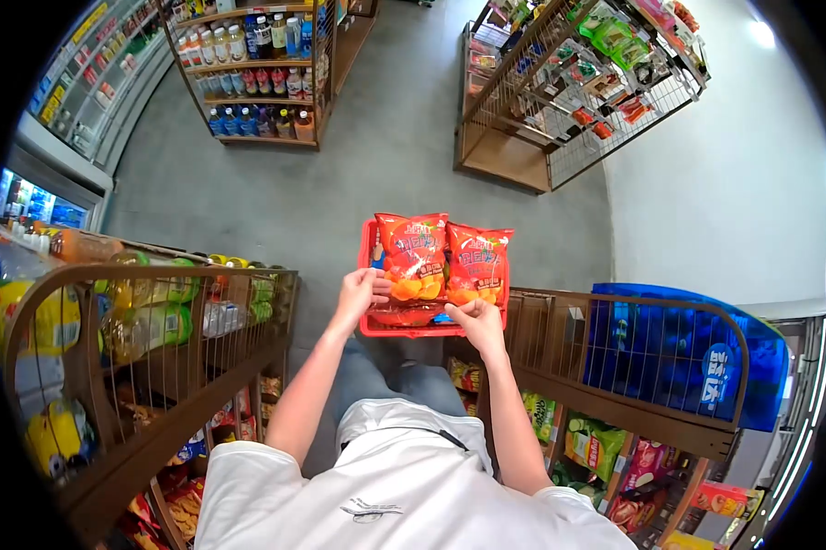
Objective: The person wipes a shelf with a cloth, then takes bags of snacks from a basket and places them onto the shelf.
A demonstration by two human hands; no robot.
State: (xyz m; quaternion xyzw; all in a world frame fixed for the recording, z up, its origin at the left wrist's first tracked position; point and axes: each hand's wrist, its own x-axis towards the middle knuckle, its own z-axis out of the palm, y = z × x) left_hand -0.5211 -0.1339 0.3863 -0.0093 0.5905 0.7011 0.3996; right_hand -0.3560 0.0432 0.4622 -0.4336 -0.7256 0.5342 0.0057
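Two red chip bags stand side by side on top of a red basket, the left bag (412,257) and the right bag (477,264). The basket (366,249) is in front of my body, with more red packaging inside near its closer edge. My left hand (364,291) is at the left bag's lower left side, fingers apart, touching or very near it. At the lower edge of the right bag is my right hand (476,323), thumb and fingers near the packaging; whether they grip it cannot be made out.
A brown rack with bottles (147,321) is on the left, and a rack with a large blue pack (679,348) on the right. Ahead are a drinks shelf (253,101) and a wire display (578,101). Snack bags (596,445) fill the lower shelves.
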